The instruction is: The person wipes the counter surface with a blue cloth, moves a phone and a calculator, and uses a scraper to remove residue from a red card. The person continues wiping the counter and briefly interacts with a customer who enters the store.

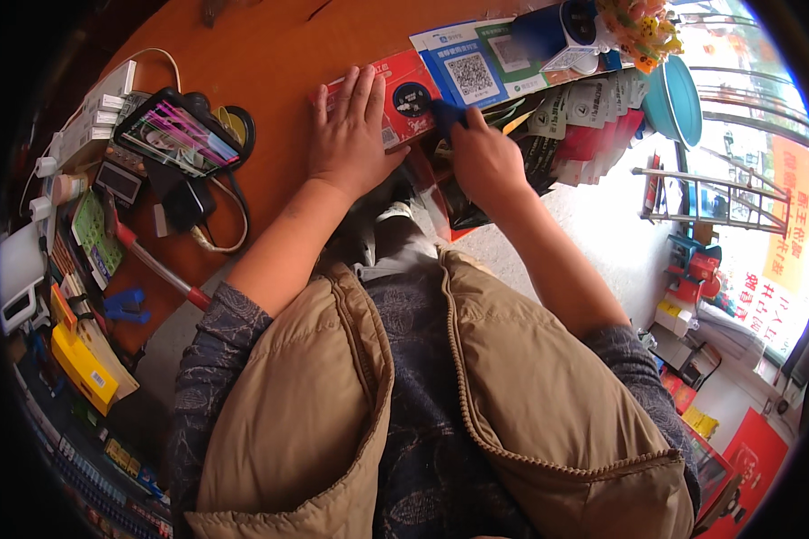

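Observation:
My left hand (354, 135) lies flat, fingers spread, on the left part of a red printed card (411, 74) at the edge of the orange-brown wooden desk (270, 60). The card bears writing and a round dark blue patch with pale specks on it. In my right hand (489, 158) is a dark blue object (449, 120), perhaps a cloth; its far end touches the card just right of the patch. A blue and green sheet with printed codes (472, 71) adjoins the card's right side. A dark blue device (556, 30) stands on that sheet.
Left on the desk are a phone (178, 135) on a stand, cables, white boxes (101, 111) and a blue clip (127, 305). Hanging packets (580, 114) are below the desk's right edge, beside a turquoise basin (674, 101). A metal ladder (721, 199) stands further right.

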{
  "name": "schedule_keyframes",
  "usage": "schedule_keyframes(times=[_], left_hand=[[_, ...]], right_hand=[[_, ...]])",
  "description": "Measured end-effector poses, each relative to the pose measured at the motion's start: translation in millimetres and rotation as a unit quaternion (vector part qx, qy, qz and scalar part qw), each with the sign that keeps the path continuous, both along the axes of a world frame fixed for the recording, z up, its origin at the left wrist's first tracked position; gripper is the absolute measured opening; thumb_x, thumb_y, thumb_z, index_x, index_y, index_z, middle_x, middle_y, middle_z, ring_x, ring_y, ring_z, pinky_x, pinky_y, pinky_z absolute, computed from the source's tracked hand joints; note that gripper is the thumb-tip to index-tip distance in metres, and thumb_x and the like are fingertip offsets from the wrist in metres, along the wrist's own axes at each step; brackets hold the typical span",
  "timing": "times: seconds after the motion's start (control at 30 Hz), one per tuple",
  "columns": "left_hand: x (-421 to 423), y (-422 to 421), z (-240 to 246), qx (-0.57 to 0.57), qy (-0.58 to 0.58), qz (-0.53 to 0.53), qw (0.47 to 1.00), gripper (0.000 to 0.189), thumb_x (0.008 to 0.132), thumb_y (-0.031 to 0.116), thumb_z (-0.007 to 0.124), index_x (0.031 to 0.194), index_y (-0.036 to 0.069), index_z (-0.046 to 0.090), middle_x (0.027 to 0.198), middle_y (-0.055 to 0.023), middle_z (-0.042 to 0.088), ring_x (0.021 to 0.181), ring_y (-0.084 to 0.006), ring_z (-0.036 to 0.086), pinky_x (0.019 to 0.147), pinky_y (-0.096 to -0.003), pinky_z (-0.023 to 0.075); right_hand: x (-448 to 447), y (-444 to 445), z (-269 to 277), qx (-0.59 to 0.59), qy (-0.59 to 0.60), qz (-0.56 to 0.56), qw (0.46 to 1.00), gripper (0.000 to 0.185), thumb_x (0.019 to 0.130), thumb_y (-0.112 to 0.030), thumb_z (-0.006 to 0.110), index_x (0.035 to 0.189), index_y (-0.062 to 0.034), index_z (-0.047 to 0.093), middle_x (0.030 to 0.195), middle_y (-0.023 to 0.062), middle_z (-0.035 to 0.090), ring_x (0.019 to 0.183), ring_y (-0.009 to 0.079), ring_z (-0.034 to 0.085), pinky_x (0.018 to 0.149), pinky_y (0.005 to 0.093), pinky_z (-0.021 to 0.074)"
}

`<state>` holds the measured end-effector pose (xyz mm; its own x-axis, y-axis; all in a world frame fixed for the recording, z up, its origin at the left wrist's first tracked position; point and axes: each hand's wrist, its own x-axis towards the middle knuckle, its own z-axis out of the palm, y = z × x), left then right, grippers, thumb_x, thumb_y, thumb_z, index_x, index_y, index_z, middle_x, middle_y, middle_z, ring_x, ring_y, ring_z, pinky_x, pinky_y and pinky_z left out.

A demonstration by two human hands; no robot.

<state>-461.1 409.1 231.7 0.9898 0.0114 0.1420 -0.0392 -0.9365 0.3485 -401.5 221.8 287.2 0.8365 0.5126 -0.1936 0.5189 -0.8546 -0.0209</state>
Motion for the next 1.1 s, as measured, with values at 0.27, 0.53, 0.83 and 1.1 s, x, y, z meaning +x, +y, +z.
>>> schedule_keyframes(times=[0.27,0.53,0.83,1.1], left_hand=[[-2,1,-2,-0.004,-0.018,-0.006,1.000,0.103,0.079,0.050,0.081,0.158,0.005,0.033,0.166,-0.0115,0.030,0.157,-0.0276,0.023,0.126,-0.0580,0.0126],[-1,0,-4,0.011,-0.008,-0.007,1.000,0.103,0.079,0.049,0.081,0.158,0.006,0.031,0.166,-0.0118,0.030,0.157,-0.0275,0.024,0.126,-0.0585,0.0131],[-3,0,-2,0.013,-0.006,-0.002,1.000,0.104,0.079,0.052,0.080,0.158,0.005,0.032,0.167,-0.0118,0.029,0.157,-0.0266,0.023,0.126,-0.0571,0.0140],[-1,3,-2,-0.002,-0.008,-0.007,1.000,0.106,0.079,0.053,0.079,0.158,0.002,0.030,0.166,-0.0133,0.030,0.157,-0.0282,0.023,0.126,-0.0575,0.0142]], right_hand=[[5,-2,-10,0.014,0.000,-0.009,1.000,0.023,0.089,-0.016,0.063,0.110,-0.0078,0.068,0.114,0.0135,0.064,0.092,0.0348,0.073,0.075,0.0446,0.0605],[17,20,6,0.050,-0.050,0.016,0.997,0.021,0.092,-0.015,0.060,0.110,-0.0082,0.069,0.118,0.0135,0.063,0.090,0.0356,0.073,0.073,0.0472,0.0602],[21,22,0,0.000,0.012,-0.018,1.000,0.027,0.093,-0.009,0.057,0.119,-0.0068,0.064,0.120,0.0140,0.062,0.097,0.0377,0.071,0.077,0.0475,0.0593],[4,12,11,0.007,0.018,0.012,1.000,0.025,0.091,-0.014,0.060,0.113,-0.0063,0.068,0.116,0.0152,0.064,0.090,0.0361,0.074,0.073,0.0468,0.0604]])
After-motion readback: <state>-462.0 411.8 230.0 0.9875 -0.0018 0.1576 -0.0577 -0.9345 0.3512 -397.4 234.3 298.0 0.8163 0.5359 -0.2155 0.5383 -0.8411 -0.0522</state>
